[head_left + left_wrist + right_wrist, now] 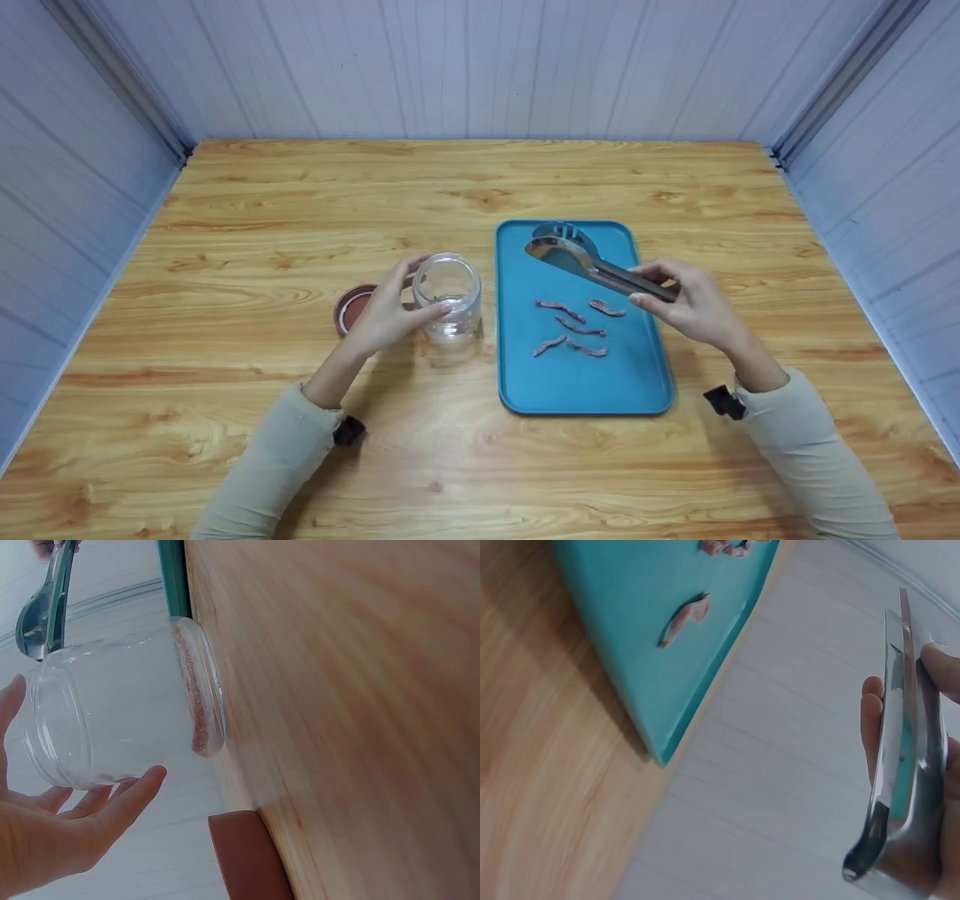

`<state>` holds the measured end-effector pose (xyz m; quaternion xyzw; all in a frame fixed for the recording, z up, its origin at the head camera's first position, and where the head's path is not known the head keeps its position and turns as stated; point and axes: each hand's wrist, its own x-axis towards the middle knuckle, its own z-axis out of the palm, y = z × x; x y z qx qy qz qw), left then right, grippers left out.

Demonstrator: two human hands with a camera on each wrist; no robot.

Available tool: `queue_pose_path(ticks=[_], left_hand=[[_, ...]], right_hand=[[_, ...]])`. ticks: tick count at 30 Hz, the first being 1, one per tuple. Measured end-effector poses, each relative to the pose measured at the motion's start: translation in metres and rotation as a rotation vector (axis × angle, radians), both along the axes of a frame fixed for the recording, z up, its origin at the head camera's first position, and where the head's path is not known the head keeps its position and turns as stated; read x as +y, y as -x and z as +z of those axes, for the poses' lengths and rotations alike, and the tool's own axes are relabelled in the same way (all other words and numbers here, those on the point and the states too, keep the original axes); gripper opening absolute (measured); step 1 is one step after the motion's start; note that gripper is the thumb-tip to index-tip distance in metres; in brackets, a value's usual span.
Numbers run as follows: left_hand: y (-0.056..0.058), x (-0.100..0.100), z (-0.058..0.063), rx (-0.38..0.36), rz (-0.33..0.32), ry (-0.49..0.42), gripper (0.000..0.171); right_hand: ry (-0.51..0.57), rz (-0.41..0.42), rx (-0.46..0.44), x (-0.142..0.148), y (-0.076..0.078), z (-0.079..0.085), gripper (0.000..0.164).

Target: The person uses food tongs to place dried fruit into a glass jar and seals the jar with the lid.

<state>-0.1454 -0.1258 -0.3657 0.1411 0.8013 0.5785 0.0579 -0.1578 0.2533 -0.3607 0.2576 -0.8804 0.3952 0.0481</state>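
A clear jar (459, 319) stands uncapped left of the blue tray, with a thin reddish-brown strip (193, 694) lying at its bottom. My left hand (390, 311) holds the jar near its mouth, thumb at the front and fingers on the far side. Over the tray, my right hand (686, 300) grips metal tongs (626, 276), whose heads point left and stand apart with nothing visible between them. Several strips that look like dried meat (581, 326) lie on the tray beneath the tongs.
The blue tray (585, 390) lies flat on the wood-grain table (450, 480). A reddish-brown lid (351, 309) rests just left of the jar, partly behind my left hand. Pale panel walls (465, 67) enclose the table at the back and both sides.
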Motion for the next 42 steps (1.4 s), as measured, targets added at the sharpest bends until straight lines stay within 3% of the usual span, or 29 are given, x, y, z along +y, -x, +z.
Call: queue_pose_path(ticks=[6, 13, 18, 26, 42], left_hand=[[0.000, 0.000, 0.000, 0.004, 0.003, 0.001, 0.069], [0.000, 0.001, -0.001, 0.011, 0.000, -0.013, 0.069], [0.000, 0.001, -0.001, 0.006, 0.001, -0.013, 0.069], [0.000, 0.001, -0.001, 0.003, 0.004, -0.009, 0.070], [0.000, 0.001, -0.001, 0.004, 0.003, -0.006, 0.070]], right_hand=[[-0.029, -0.016, -0.010, 0.002, -0.014, 0.018, 0.026], [-0.073, -0.052, -0.018, 0.020, -0.019, 0.016, 0.027], [-0.077, -0.037, -0.013, 0.037, -0.019, 0.008, 0.029], [-0.072, -0.041, -0.089, 0.076, -0.009, -0.023, 0.037], [-0.142, 0.028, -0.062, 0.104, -0.012, -0.041, 0.040]])
